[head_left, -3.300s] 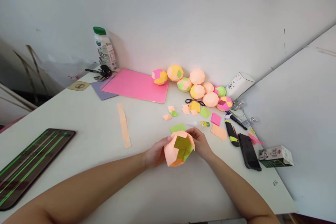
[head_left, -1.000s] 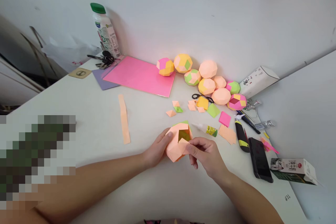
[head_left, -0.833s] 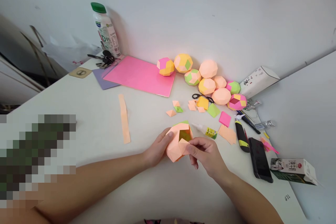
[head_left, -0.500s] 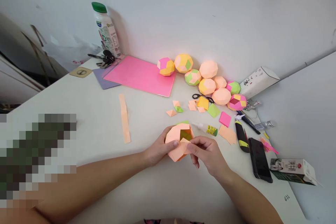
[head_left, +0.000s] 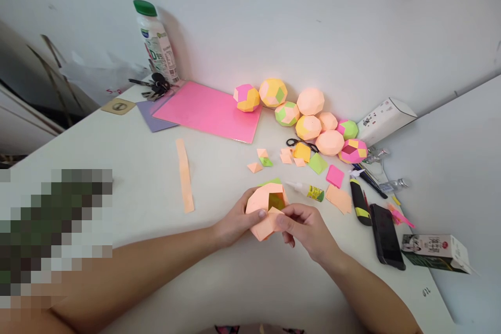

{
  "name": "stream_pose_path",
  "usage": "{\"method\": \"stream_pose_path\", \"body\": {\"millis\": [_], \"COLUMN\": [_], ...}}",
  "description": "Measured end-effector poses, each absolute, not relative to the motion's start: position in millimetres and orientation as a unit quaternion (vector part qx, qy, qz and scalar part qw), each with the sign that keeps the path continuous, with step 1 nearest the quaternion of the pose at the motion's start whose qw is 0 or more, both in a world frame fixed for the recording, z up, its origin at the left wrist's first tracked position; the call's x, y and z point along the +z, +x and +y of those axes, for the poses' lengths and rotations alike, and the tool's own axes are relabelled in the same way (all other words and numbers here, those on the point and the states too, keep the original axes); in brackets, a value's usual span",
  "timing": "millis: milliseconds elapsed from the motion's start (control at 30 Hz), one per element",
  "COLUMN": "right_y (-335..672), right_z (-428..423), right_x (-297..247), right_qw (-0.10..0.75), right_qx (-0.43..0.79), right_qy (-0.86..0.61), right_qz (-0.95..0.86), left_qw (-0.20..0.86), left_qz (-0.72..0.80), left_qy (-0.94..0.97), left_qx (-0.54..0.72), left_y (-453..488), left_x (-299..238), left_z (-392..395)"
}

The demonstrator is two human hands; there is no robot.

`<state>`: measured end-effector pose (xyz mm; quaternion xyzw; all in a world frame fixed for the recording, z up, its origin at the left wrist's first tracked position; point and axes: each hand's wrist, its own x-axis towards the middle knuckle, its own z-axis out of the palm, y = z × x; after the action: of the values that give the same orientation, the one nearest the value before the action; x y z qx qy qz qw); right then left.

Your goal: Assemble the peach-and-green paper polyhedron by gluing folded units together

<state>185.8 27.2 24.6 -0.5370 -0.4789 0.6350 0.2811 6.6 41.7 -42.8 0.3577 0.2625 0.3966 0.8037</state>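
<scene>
Behind the paper ball (head_left: 259, 200), green paper (head_left: 276, 181) lies partly hidden.

The peach paper ball (head_left: 259, 201) partly hides the left hand (head_left: 235, 223).

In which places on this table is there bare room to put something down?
Bare patches: between the peach strip and small folded papers; between the left forearm and right forearm, nearer than the held paper ball. Crowded: the right side, with glue bottle, phone and carton. The lower left is blurred.
</scene>
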Motion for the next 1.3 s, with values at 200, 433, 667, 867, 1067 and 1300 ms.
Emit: {"method": "stream_pose_path", "body": {"millis": [200, 433, 667, 867, 1067, 1300], "right_y": [186.1, 183.7, 183.5, 185.7, 184.6, 185.9], "right_z": [28.3, 25.9, 25.4, 27.1, 27.6, 28.6], "right_x": [22.6, 25.4, 29.1, 30.6, 26.6, 26.7], "right_qw": [0.265, 0.287, 0.311, 0.28, 0.298, 0.294], "right_qx": [0.636, 0.638, 0.62, 0.623, 0.632, 0.635], "right_qy": [-0.53, -0.525, -0.54, -0.54, -0.531, -0.528], "right_qz": [-0.494, -0.485, -0.477, -0.491, -0.48, -0.482], "left_qw": [0.808, 0.772, 0.799, 0.795, 0.779, 0.776], "left_qz": [0.255, 0.243, 0.173, 0.184, 0.22, 0.21], "left_qy": [0.365, 0.435, 0.419, 0.426, 0.443, 0.447], "left_qx": [0.385, 0.395, 0.395, 0.39, 0.387, 0.391], "left_y": [7.5, 6.7, 7.9, 9.2, 9.7, 9.9], "left_x": [-42.0, -39.9, -37.7, -34.9, -38.2, -38.8], "left_z": [41.9, 44.1, 44.9, 45.8, 44.4, 44.0]}}
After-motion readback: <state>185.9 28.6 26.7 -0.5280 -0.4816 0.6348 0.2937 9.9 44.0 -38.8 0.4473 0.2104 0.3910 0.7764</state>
